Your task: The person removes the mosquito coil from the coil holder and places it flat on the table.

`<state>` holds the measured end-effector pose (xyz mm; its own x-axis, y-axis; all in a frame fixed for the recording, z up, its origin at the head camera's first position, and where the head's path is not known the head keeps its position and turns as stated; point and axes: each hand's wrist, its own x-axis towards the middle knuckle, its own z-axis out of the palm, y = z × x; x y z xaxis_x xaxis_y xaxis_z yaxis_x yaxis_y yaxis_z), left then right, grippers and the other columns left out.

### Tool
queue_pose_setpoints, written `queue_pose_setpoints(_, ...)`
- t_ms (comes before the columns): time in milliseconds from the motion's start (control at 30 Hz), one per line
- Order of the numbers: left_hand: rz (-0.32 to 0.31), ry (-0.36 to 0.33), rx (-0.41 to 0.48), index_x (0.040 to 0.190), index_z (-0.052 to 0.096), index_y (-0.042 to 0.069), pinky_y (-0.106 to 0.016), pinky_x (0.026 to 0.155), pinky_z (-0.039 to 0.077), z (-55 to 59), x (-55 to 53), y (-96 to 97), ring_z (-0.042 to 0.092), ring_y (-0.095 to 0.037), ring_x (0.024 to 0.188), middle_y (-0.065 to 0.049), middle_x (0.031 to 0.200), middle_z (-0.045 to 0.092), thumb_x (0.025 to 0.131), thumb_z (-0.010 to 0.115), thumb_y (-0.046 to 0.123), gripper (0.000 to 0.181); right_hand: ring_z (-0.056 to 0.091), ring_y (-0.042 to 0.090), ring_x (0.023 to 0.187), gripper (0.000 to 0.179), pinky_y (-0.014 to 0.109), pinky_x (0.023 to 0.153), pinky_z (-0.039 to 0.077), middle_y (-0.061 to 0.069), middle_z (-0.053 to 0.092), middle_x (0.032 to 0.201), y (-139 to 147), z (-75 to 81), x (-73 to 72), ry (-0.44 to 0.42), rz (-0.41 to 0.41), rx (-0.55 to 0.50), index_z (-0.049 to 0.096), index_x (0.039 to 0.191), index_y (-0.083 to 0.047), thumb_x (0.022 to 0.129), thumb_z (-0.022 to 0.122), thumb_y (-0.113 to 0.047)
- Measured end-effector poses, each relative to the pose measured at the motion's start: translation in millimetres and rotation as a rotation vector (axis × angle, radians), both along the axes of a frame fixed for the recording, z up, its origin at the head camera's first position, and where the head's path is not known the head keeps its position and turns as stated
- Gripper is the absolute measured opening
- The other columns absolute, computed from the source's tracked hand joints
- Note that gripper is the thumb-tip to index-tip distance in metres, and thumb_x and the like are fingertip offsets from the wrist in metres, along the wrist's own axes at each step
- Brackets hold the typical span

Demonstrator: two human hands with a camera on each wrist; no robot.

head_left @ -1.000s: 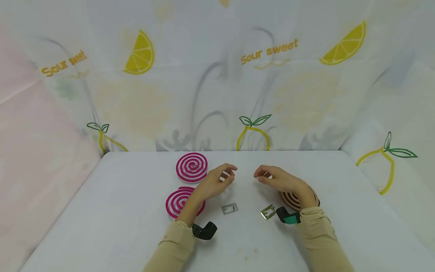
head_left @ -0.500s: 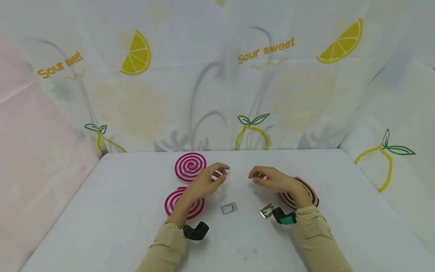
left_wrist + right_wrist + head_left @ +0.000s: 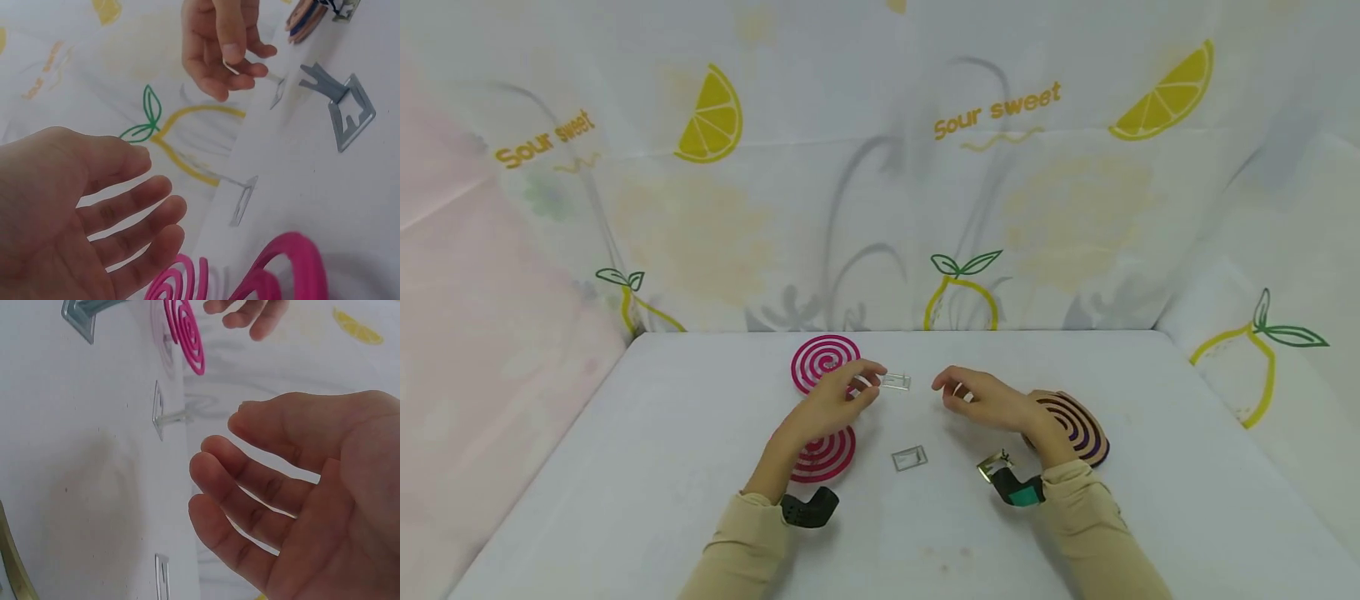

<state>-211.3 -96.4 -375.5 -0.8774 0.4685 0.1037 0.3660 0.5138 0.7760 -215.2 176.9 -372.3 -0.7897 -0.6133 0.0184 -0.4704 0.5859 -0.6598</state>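
My left hand [image 3: 837,396], fingers loosely bent, hovers over the table and partly covers two pink mosquito coils, the far one [image 3: 808,364] and the near one [image 3: 829,458]. Just off its fingertips lies a small silver coil stand [image 3: 896,382]. Nothing is between the fingers of my right hand [image 3: 988,397], which is held in the air with its wrist in front of a brown-and-dark spiral coil [image 3: 1086,429]. Between the two arms, nearer me, sits a second silver stand [image 3: 910,458], its prong raised in the left wrist view. A brass-coloured stand [image 3: 989,464] is partly hidden behind the right wrist camera.
The white table [image 3: 625,467] runs back to a hanging cloth [image 3: 880,183] printed with lemons. Another thin metal stand [image 3: 162,575] shows low in the right wrist view. Black cameras, one on the left wrist [image 3: 811,508], jut from both wrists.
Both hands have drifted left, the left one further. The far silver stand, earlier hidden behind the left hand, now shows. More of the brown-and-dark coil is visible.
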Motion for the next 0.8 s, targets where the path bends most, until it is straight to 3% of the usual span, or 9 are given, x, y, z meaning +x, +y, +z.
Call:
queue_pose_setpoints(200, -0.015, 0.047, -0.028, 0.122, 0.058, 0.010, -0.039, 0.093, 0.051, 4.7, 2.6, -23.9, 0.060, -0.019, 0.102, -0.011, 0.114, 0.063, 0.093, 0.058, 0.015, 0.029, 0.055, 0.015, 0.090, 0.025, 0.023, 0.074, 0.048, 0.002, 0.059, 0.096, -19, -0.9, 5.0, 0.012, 0.015, -0.018, 0.052, 0.120, -0.004, 0.096, 0.051, -0.011)
queue_pose_setpoints(467, -0.057, 0.100, -0.037, 0.123, 0.057, 0.004, -0.040, 0.091, 0.052, 9.3, 3.2, -40.5, 0.062, -0.023, 0.105, -0.013, 0.118, 0.063, 0.092, 0.060, 0.014, 0.032, 0.055, 0.015, 0.092, 0.027, 0.024, 0.075, 0.048, 0.003, 0.058, 0.101, -28, -3.5, 6.7, 0.054, 0.028, -0.009, 0.052, 0.121, -0.004, 0.095, 0.053, -0.011)
queue_pose_setpoints(800, -0.061, 0.086, -0.089, 0.125, 0.056, 0.007, -0.039, 0.089, 0.052, 11.7, 6.9, -59.4, 0.061, -0.022, 0.104, -0.011, 0.121, 0.062, 0.092, 0.059, 0.013, 0.033, 0.058, 0.018, 0.095, 0.030, 0.023, 0.074, 0.048, 0.014, 0.059, 0.109, -44, -2.8, 14.7, 0.029, 0.003, -0.108, 0.050, 0.125, -0.010, 0.096, 0.053, -0.012)
